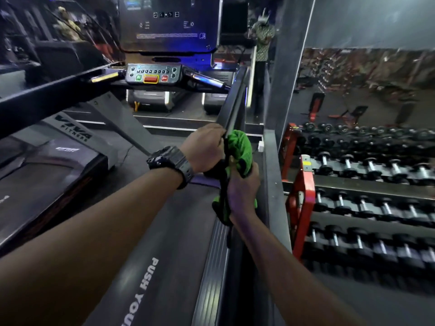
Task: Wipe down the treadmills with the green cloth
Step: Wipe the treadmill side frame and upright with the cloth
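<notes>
Take the right side rail (231,102) of the treadmill as your landmark: it runs as one long dark bar from the console (153,75) down toward you, and everything in the coming stroke follows that line. The green cloth (240,149) is bunched around this rail about midway along it, with a tail of it hanging below at your right wrist. Your left hand (203,150) sits on the inner side of the rail — fingers curled in against the cloth and the bar — while your right hand (242,187) is just nearer to you on the same rail, its fingers closed around the lower part of the cloth. So both hands are clamped on the cloth, and they nearly touch each other. The rail's long axis points away and slightly left, up toward the console, so I judge the wipe has to slide along it rather than across. Your right hand is the nearer one to your body; the left is better placed to lead upward — toward the unwiped stretch beyond the cloth.
</notes>
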`<state>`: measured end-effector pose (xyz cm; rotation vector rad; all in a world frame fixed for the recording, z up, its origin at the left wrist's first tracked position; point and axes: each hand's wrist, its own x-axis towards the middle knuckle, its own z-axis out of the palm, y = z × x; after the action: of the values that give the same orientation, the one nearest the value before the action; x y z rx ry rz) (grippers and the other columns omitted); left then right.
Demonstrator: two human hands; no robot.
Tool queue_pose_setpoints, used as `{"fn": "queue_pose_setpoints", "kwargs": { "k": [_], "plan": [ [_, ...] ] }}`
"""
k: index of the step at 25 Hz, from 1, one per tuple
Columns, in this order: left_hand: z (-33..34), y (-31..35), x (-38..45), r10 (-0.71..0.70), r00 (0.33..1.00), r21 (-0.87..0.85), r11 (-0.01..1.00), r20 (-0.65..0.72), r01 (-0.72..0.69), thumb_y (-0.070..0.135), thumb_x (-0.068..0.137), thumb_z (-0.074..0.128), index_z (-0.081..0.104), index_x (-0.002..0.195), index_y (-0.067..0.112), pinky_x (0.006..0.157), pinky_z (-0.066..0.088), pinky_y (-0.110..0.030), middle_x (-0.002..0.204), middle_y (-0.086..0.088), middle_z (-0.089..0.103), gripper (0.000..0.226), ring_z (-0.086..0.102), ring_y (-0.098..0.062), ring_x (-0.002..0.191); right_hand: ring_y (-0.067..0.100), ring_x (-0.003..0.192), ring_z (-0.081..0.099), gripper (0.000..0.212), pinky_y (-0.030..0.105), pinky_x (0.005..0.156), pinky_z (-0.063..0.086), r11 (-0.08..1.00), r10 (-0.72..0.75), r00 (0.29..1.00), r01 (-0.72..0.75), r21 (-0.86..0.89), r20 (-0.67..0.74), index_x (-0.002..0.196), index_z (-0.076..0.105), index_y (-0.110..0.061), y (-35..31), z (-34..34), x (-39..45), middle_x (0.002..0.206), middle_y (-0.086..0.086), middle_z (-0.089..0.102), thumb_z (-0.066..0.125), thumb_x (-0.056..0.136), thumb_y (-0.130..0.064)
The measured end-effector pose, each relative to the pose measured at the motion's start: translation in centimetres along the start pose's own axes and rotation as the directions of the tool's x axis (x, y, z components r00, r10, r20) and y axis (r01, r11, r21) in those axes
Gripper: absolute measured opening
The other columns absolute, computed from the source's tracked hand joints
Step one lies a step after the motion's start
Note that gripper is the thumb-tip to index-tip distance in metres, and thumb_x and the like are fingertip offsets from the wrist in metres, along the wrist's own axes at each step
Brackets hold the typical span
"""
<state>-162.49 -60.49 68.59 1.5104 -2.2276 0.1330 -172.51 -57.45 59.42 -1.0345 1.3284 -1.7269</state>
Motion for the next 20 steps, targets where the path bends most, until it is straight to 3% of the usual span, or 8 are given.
{"fn": "queue_pose_setpoints", "kwargs": {
  "k": [4, 6, 9, 11, 14, 16, 20],
  "plan": [
    [0.4, 2.0, -5.0, -0.003, 1.0, -0.111, 0.994, 0.001, 0.003, 0.029, 0.083, 0.027, 0.058, 0.113, -0.004, 0.109, 0.03, -0.031, 0.128, -0.021, 0.056, 0.055, 0.049, -0.031, 0.123, 0.021, 0.084, 0.064, 0.036, 0.045, 0.078, 0.054, 0.998, -0.011, 0.999, 0.013, -0.059, 0.041, 0.099, 0.066, -0.013, -2.6, -1.4, -3.5, 0.093, 0.007, 0.067, 0.064, 0.076, -0.04],
    [0.1, 2.4, -6.6, -0.011, 1.0, -0.192, 0.981, 0.019, 0.014, 0.035, 0.081, 0.026, 0.059, 0.112, -0.002, 0.106, 0.036, -0.036, 0.123, -0.021, 0.058, 0.058, 0.052, -0.034, 0.119, 0.021, 0.085, 0.065, 0.033, 0.046, 0.079, 0.054, 0.991, -0.054, 0.994, 0.065, -0.114, 0.091, 0.098, 0.066, -0.016, -3.6, -2.3, -4.5, 0.093, 0.006, 0.067, 0.063, 0.076, -0.041],
    [-3.2, 2.7, -8.3, -0.098, 0.984, -0.277, 0.96, -0.152, 0.053, 0.03, 0.084, 0.032, 0.06, 0.106, 0.001, 0.09, 0.04, -0.038, 0.11, -0.021, 0.061, 0.046, 0.056, -0.036, 0.103, 0.017, 0.088, 0.068, 0.033, 0.042, 0.08, 0.054, 0.963, -0.179, 0.959, 0.216, -0.16, 0.219, 0.098, 0.07, -0.015, -7.4, -2.4, -5.1, 0.091, 0.002, 0.071, 0.064, 0.079, -0.042],
    [-6.5, 1.7, -9.4, -0.142, 0.942, -0.32, 0.947, -0.304, 0.04, 0.03, 0.083, 0.032, 0.058, 0.107, 0.004, 0.088, 0.041, -0.039, 0.107, -0.019, 0.061, 0.044, 0.054, -0.034, 0.101, 0.017, 0.089, 0.069, 0.035, 0.036, 0.079, 0.055, 0.932, -0.262, 0.895, 0.332, -0.147, 0.361, 0.099, 0.072, -0.014, -11.3, -0.3, -4.9, 0.091, 0.001, 0.074, 0.064, 0.081, -0.042],
    [-11.7, -2.1, -11.9, -0.167, 0.852, -0.197, 0.977, -0.496, 0.077, 0.017, 0.087, 0.043, 0.057, 0.113, 0.005, 0.088, 0.042, -0.038, 0.11, -0.019, 0.062, 0.032, 0.053, -0.028, 0.102, 0.016, 0.082, 0.067, 0.033, 0.028, 0.073, 0.051, 0.883, -0.378, 0.789, 0.465, -0.068, 0.485, 0.099, 0.072, -0.012, -16.8, 5.5, -5.9, 0.089, 0.004, 0.074, 0.065, 0.083, -0.039],
    [-16.1, -5.3, -14.9, -0.262, 0.782, -0.137, 0.965, -0.565, 0.224, 0.019, 0.09, 0.046, 0.056, 0.121, 0.008, 0.093, 0.043, -0.038, 0.118, -0.015, 0.062, 0.035, 0.055, -0.029, 0.109, 0.012, 0.078, 0.061, 0.028, 0.027, 0.072, 0.049, 0.869, -0.427, 0.732, 0.494, 0.017, 0.532, 0.099, 0.072, -0.01, -20.0, 10.5, -7.6, 0.086, 0.005, 0.073, 0.068, 0.085, -0.034],
    [-25.7, -10.2, -24.0, -0.284, 0.704, 0.142, 0.865, -0.651, 0.48, 0.02, 0.091, 0.05, 0.056, 0.121, 0.011, 0.086, 0.047, -0.041, 0.117, -0.015, 0.062, 0.032, 0.058, -0.035, 0.104, 0.026, 0.094, 0.068, 0.031, 0.041, 0.086, 0.053, 0.898, -0.43, 0.634, 0.373, 0.233, 0.643, 0.103, 0.071, -0.009, -24.5, 20.1, -13.5, 0.098, 0.009, 0.074, 0.07, 0.084, -0.033]
  ]
}}
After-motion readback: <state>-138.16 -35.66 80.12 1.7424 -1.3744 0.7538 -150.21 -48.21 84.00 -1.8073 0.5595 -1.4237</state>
